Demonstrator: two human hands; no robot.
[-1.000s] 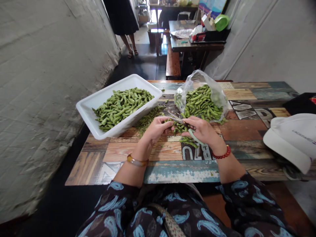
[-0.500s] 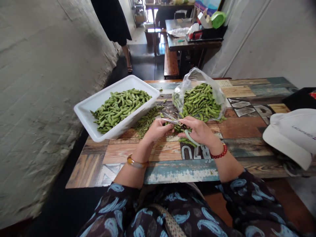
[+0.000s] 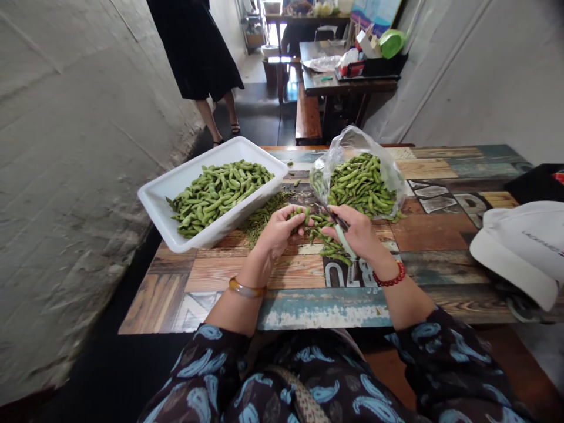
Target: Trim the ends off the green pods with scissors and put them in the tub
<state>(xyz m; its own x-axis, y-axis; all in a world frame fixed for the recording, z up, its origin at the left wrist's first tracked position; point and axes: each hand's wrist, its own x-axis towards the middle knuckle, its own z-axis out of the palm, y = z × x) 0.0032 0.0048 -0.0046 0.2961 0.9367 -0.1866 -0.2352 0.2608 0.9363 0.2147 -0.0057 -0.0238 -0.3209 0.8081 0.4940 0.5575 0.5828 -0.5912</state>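
Observation:
Between the thumb and fingers of my left hand [image 3: 282, 230] is a green edamame pod [image 3: 307, 215]. My right hand [image 3: 356, 230] grips scissors [image 3: 342, 236] with pale green handles, their blades angled up and away to the left. Loose pods [image 3: 335, 251] lie on the table below and between my hands. Ahead of my right hand, a clear plastic bag [image 3: 348, 136] lies open with many pods [image 3: 363, 183] in it. A white tub [image 3: 152, 197] at the left holds a heap of pods [image 3: 220, 191]. Small trimmed bits [image 3: 259, 222] are piled beside the tub.
The patchwork wooden table [image 3: 255, 271] spans the view before me. A white cap [image 3: 520, 247] rests at its right end. Beyond stand a bench [image 3: 307, 117] and another table [image 3: 324, 87] with a box tray. A person in a dark skirt [image 3: 198, 53] stands behind the tub.
The scissors' blades have moved off my left hand and turned upward. A pod now shows in my left fingers. The person behind has come nearer, and the view has shifted slightly.

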